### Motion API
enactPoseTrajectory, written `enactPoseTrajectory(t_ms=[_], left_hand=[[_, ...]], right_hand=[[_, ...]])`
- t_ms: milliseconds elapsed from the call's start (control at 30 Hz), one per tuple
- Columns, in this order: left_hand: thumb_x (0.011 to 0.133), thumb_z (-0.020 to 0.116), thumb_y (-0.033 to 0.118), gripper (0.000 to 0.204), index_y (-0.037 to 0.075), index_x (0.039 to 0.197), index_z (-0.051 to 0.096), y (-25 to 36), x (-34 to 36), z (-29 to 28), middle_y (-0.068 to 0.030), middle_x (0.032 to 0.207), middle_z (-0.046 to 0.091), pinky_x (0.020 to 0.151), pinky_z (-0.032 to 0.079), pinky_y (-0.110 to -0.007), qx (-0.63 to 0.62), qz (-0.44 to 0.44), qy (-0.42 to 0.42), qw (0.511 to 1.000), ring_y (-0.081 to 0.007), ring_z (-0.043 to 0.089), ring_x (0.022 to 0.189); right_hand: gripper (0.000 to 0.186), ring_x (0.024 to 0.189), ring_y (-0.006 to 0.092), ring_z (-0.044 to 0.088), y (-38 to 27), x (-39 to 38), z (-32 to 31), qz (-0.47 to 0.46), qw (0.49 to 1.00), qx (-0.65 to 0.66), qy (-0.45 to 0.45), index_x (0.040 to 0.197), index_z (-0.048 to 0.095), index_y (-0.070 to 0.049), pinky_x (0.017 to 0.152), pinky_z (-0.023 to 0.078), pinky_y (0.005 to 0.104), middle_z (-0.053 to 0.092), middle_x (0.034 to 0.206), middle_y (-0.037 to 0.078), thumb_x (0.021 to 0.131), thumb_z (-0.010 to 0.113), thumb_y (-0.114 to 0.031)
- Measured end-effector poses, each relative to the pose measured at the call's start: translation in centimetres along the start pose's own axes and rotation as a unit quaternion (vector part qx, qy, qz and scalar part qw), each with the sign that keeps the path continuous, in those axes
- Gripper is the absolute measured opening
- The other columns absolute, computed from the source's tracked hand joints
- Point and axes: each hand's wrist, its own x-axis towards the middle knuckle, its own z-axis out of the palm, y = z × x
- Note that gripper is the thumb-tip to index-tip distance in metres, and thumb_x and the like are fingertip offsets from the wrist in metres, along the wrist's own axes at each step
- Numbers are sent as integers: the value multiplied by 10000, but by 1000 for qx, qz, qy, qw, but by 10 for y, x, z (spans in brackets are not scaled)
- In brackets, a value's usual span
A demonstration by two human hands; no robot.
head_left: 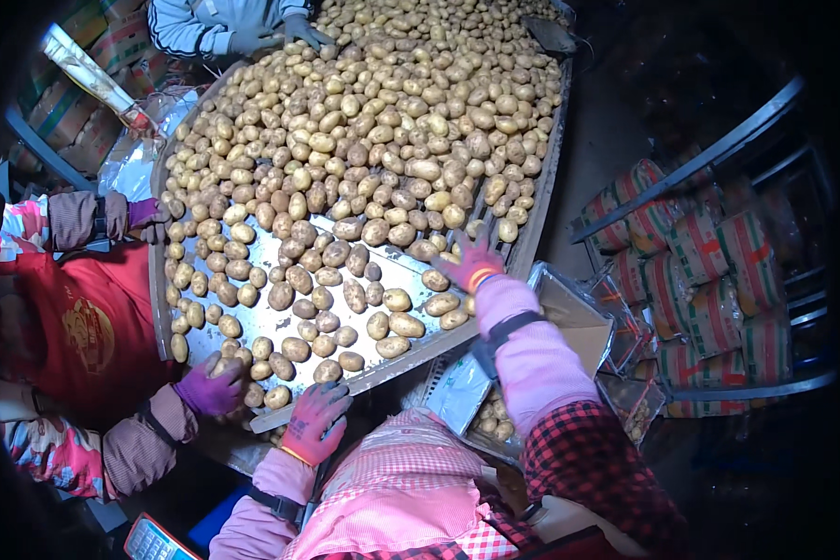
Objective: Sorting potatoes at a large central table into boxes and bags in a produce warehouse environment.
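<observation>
A large heap of potatoes (373,140) covers the sorting table (345,315), thinning to loose potatoes on the bare metal at the near side. My right hand (473,261), in a pink and grey glove, reaches over the table's right side. Its fingers are spread among potatoes beside the slatted part, touching the nearest ones, with none visibly gripped. At the near edge is my left hand (315,425), in a matching glove, its fingers stretched and thumb apart, with nothing seen in it. A few potatoes lie just beyond its fingertips.
At the left, a co-worker in a red apron (93,327) has a purple-gloved hand (211,385) at potatoes. Another person's grey-gloved hand (306,32) rests on the far heap. An open cardboard box (569,322) stands below the right edge; filled sacks (695,280) are stacked beyond.
</observation>
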Motion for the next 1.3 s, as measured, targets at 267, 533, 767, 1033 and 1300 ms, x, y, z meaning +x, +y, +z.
enactPoseTrajectory(t_ms=[267,533,767,1033,1300], left_hand=[[762,649,120,434,56,1190,606,3,29,10,-154,1208,598,1048,370,-523,-8,83,-39,996,-385,527,1177],[777,649,166,478,81,1241,573,-15,31,7,-160,1260,564,1058,353,-529,13,54,-32,998,-392,494,1208],[768,658,243,578,77,1306,526,-24,24,12,-177,1340,493,1076,302,-537,74,-21,28,997,-404,434,1256],[765,673,249,652,76,1363,477,-27,14,-2,-174,1402,444,1113,252,-539,129,-77,79,986,-418,374,1308],[761,675,239,614,66,1325,506,-15,-11,11,-167,1357,470,1083,283,-562,105,-59,81,989,-425,402,1271]], right_hand=[[967,1397,487,168,-129,-85,70,-275,960,50,-19,1497,278,-201,1079,216,628,187,1533,218,717,676,-612],[652,1150,377,485,-22,-39,13,-182,968,109,136,1219,551,-71,940,417,494,507,1254,191,720,714,-457],[847,1267,418,391,-26,-56,68,-114,985,61,113,1393,425,-112,1035,307,559,398,1377,221,763,599,-650],[671,1388,406,242,-110,-125,75,-410,898,154,37,1385,467,-197,1093,256,572,336,1477,129,798,639,-473],[750,1330,336,365,20,-50,34,4,988,54,144,1392,457,-214,1097,286,496,429,1412,132,718,757,-349]])
